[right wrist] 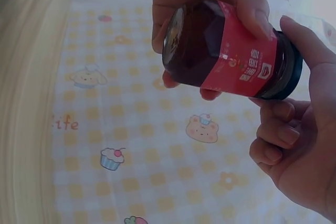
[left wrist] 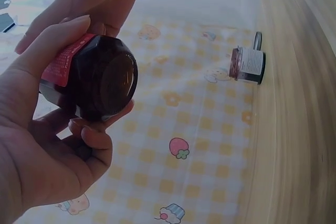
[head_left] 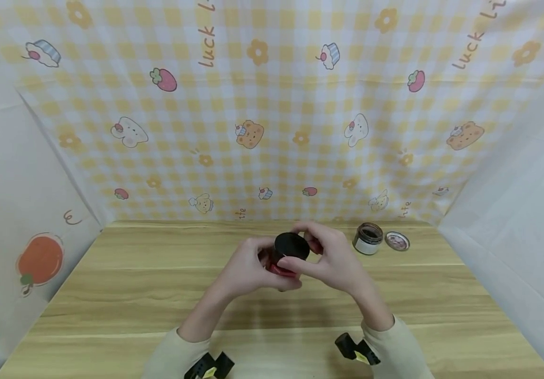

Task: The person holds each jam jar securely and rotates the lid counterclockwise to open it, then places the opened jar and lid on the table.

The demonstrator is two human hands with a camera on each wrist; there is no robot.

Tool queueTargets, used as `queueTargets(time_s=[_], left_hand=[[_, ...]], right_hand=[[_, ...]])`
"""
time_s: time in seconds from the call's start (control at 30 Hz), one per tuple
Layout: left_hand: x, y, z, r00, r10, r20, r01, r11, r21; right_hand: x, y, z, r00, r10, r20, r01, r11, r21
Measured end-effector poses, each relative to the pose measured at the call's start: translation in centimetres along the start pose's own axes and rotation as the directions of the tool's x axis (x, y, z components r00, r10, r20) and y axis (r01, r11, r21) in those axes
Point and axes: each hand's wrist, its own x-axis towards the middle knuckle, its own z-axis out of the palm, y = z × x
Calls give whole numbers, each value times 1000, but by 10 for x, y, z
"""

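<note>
A dark glass jar with a red label and a black lid is held above the wooden table. My left hand grips it round the body, fingers on one side and thumb on the other. At the lid, my right hand has its thumb and forefinger on opposite sides of the rim; its other fingers curl in below, as the right wrist view shows. The jar's base faces the left wrist camera.
At the back right of the wooden table stands a second, lidless jar with a white label and dark contents. A round lid lies beside it on the right. A checked cloth hangs behind the table, with white sheets at both sides.
</note>
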Motion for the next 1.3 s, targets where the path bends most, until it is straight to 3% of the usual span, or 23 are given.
queueTargets(time_s=[0.33, 0.8, 1.03, 1.3], left_hand=[[-3, 3, -3, 993, 1, 116, 13, 993, -121], [-2, -1, -7, 945, 99, 313, -27, 974, -225], [0, -6, -6, 888, 212, 409, -58, 932, -357], [0, -7, -3, 807, 293, 512, -8, 873, -488]], right_hand=[[1, 1, -5, 989, -142, 39, 140, 988, 60], [-2, -5, -13, 970, -192, 146, 172, 975, 139], [-2, -9, -15, 957, -226, 180, 192, 963, 188], [-3, -10, -14, 933, -287, 216, 230, 939, 254]])
